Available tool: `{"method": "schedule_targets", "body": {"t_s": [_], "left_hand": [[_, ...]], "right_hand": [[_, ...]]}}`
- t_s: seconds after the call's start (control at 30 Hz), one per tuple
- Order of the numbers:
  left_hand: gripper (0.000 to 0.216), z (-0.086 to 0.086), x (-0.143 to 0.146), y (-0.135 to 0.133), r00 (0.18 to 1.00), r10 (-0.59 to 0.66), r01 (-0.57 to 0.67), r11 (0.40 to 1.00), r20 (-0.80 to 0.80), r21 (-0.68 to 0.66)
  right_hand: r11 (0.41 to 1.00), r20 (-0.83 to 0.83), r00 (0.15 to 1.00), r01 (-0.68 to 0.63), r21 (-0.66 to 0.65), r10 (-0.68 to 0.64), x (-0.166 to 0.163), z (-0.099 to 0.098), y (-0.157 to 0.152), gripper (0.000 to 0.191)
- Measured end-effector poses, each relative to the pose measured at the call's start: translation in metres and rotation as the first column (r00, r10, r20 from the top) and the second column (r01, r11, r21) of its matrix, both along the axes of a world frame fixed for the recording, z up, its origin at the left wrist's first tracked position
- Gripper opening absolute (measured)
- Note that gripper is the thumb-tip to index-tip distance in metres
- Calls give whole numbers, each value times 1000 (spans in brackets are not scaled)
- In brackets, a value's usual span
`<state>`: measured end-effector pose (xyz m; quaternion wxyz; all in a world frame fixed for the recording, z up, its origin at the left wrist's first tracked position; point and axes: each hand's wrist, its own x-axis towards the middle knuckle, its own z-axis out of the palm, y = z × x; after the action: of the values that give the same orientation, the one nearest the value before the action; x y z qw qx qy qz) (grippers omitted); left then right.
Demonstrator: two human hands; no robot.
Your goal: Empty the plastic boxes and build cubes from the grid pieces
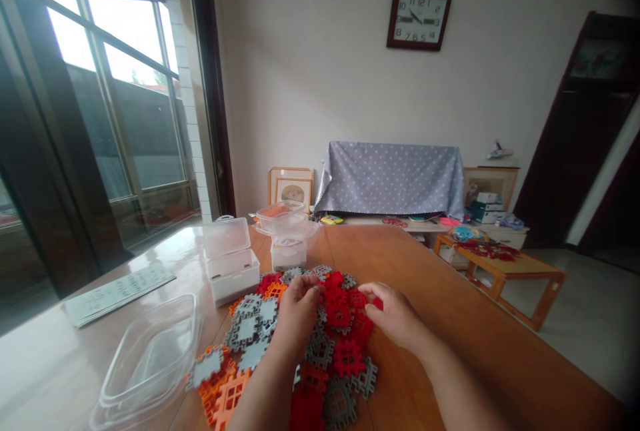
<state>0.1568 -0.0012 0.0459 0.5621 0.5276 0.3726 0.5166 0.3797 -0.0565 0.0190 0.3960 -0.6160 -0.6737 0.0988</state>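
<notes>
A pile of interlocking plastic tiles spreads over the wooden table, with grey tiles point(247, 329), orange tiles point(233, 396) and red tiles point(349, 357) overlapping. Above the middle of the pile is my left hand point(298, 307), its thumb and fingers pinched together. Whatever it may hold is too small or hidden to make out. At the pile's right edge, my right hand point(393, 314) has thumb and fingers closed around a red interlocking tile point(379, 303), of which only part shows. More red tiles lie just left of its fingertips.
A clear plastic tub point(113, 377) stands at left, near a printed sheet point(120, 294). Behind the pile are a white lidded box point(235, 281) and stacked clear containers point(283, 217) on another white box point(289, 254). A low side table point(535, 277) stands at far right.
</notes>
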Motion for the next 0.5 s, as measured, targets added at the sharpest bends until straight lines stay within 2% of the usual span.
{"method": "schedule_targets", "body": {"t_s": [0.2,0.33,0.5], "left_hand": [[30,-3,-8,11,979,202,-202,979,-23,20],[32,-5,-13,16,953,300,-299,953,-30,43],[31,-4,-19,19,915,399,-396,916,-53,64]], "right_hand": [[1000,98,995,-14,-9,14,-28,-13,1,42],[1000,137,991,-11,18,8,-33,-23,7,45],[1000,160,987,12,-14,-10,-35,-28,14,51]]}}
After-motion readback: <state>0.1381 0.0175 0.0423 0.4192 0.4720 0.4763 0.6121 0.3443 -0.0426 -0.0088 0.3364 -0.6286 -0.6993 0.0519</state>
